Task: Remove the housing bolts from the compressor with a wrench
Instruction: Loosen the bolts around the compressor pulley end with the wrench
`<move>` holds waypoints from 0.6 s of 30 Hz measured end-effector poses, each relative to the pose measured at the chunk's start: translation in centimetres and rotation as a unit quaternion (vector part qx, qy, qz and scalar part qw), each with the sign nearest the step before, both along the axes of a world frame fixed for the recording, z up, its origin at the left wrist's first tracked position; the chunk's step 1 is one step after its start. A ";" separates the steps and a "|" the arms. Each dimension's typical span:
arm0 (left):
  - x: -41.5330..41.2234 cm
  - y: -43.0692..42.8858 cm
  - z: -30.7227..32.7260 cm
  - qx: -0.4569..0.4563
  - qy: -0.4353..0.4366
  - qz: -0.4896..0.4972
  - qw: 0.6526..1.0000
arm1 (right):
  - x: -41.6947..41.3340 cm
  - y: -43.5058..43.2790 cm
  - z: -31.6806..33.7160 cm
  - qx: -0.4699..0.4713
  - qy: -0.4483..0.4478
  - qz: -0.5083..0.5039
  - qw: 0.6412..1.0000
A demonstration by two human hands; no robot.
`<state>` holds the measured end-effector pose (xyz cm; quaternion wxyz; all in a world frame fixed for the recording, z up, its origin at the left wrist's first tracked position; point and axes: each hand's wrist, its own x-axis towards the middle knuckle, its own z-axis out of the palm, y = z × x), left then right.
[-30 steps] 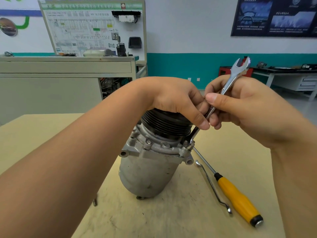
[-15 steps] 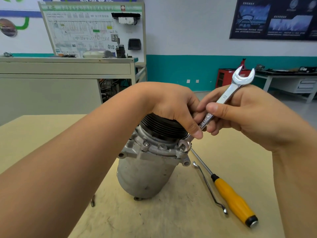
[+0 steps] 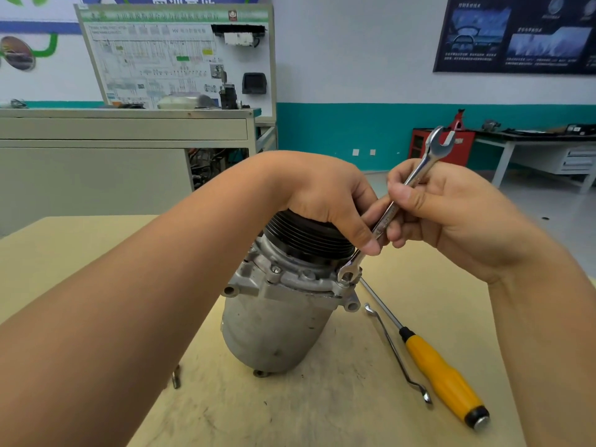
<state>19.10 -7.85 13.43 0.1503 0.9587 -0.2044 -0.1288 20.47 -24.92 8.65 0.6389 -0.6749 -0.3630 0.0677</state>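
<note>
Compressor first: the grey compressor (image 3: 274, 327) stands on end in the middle of the tan bench (image 3: 290, 414), tipped a little to the left. Its black ribbed wheel (image 3: 306, 233) is on top. The left hand (image 3: 325, 195) sits on that wheel with its fingers curled round the top of the compressor, holding it, and the thumb points down.

The right hand (image 3: 451, 214) pinches the silver wrench (image 3: 383, 221) around its middle. The wrench leans up and to the right. Its low end sits on a bolt (image 3: 346, 279) on the right side of the rim. Another bolt (image 3: 275, 270) shows on the front of the rim.

A screwdriver (image 3: 442, 379) with a yellow handle lies on the bench to the right, and a thin bent metal bar (image 3: 393, 350) lies just beside it.
</note>
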 end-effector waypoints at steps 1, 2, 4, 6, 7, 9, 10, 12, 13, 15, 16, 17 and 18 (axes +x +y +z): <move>0.1 0.0 -0.1 0.002 -0.007 0.003 1.000 | -0.1 0.0 0.0 0.002 -0.003 -0.002 1.000; 0.1 -0.1 -0.1 0.004 -0.016 0.006 1.000 | -0.3 0.1 0.1 0.003 -0.008 -0.005 1.000; 0.3 -0.1 -0.3 0.007 -0.027 0.013 1.000 | -0.6 0.3 0.3 0.003 -0.021 -0.017 1.000; 0.3 -0.2 -0.3 0.009 -0.031 0.012 0.999 | -0.7 0.5 0.4 -0.011 -0.029 -0.041 0.999; 0.3 -0.2 -0.4 0.008 -0.031 0.010 0.999 | -0.7 0.5 0.4 -0.023 -0.036 -0.054 0.998; 0.3 -0.1 -0.4 0.005 -0.030 0.006 1.000 | -0.9 0.6 0.4 -0.041 -0.053 -0.073 0.995; 0.3 -0.1 -0.4 0.005 -0.032 0.005 0.999 | -1.0 0.7 0.4 -0.044 -0.060 -0.081 0.994; 0.1 -0.1 -0.3 0.004 -0.035 0.002 0.999 | -1.2 0.8 0.5 -0.043 -0.076 -0.099 0.991; 0.1 -0.1 -0.3 -0.001 -0.035 0.000 0.999 | -1.3 0.8 0.6 -0.040 -0.084 -0.109 0.990; -0.2 -0.2 -0.2 -0.015 -0.033 -0.005 0.999 | -1.5 0.9 0.8 -0.035 -0.104 -0.135 0.985; -0.3 -0.3 -0.2 -0.019 -0.033 -0.004 0.999 | -1.6 0.9 0.9 -0.038 -0.121 -0.149 0.981; -0.3 -0.4 -0.2 -0.022 -0.035 -0.001 0.999 | -1.7 1.0 1.0 -0.045 -0.145 -0.166 0.974; -0.3 -0.4 -0.2 -0.022 -0.039 0.000 0.999 | -1.7 1.0 1.0 -0.057 -0.175 -0.185 0.965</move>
